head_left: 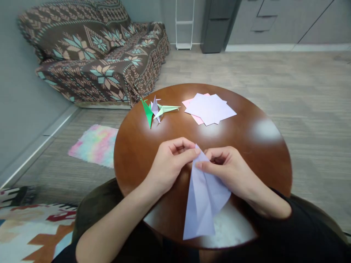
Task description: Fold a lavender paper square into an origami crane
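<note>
While its top is pinched by the left hand [173,160], a folded lavender sheet [203,210] is gripped just below by the right hand [231,168] over the near side of a round brown table [253,155], where three paper birds [155,107] and a stack of pink and lavender sheets [210,109] are set farther back.

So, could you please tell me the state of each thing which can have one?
Lilac sheet: creased, partly folded
Left hand: pinching the sheet's top corner
Right hand: gripping the sheet near that corner
Green figure: folded
Purple figure: folded
Pale green figure: folded
Paper stack: flat, fanned out
Sofa throw: draped
Fluffy rug: lying flat
Cabinet fronts: apparently shut
</note>
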Tool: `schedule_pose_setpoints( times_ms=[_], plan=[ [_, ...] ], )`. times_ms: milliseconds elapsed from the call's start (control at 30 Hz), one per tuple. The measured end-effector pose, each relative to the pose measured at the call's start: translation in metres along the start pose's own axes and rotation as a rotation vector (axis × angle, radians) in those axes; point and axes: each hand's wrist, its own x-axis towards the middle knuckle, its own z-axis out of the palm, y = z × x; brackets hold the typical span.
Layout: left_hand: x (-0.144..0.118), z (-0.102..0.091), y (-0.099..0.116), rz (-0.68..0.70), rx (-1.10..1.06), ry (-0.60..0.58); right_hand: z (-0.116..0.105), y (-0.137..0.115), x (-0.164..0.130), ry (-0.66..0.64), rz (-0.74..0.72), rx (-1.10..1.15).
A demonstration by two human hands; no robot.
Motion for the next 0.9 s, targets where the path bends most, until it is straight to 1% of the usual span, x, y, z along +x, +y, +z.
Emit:
schedule_pose_setpoints(
  times_ms=[167, 267, 433, 700, 900],
  plan=[
    [0.0007, 0.0014, -0.0011, 0.001, -0.04, 0.009, 0.0, 0.0003, -0.0003, 0.001, 0.023, 0.035],
    [0.0005, 0.0033, -0.0035, 0.009, -0.029, 0.035, -0.0004, 0.0012, -0.0004, -0.008, 0.037, 0.086],
    [-0.0012, 0.0072, -0.0078, 0.006, -0.015, 0.052, -0.0003, 0.003, -0.0003, 0.056, 0.008, 0.181],
    [-0.0018, 0.0098, -0.0093, -0.029, -0.081, 0.052, -0.0023, 0.0004, 0.0, 0.025, 0.031, 0.202],
    [0.0035, 0.0079, -0.006, 0.026, -0.167, 0.119, -0.0047, 0.0017, 0.0012, -0.028, 0.078, 0.105]
  ],
)
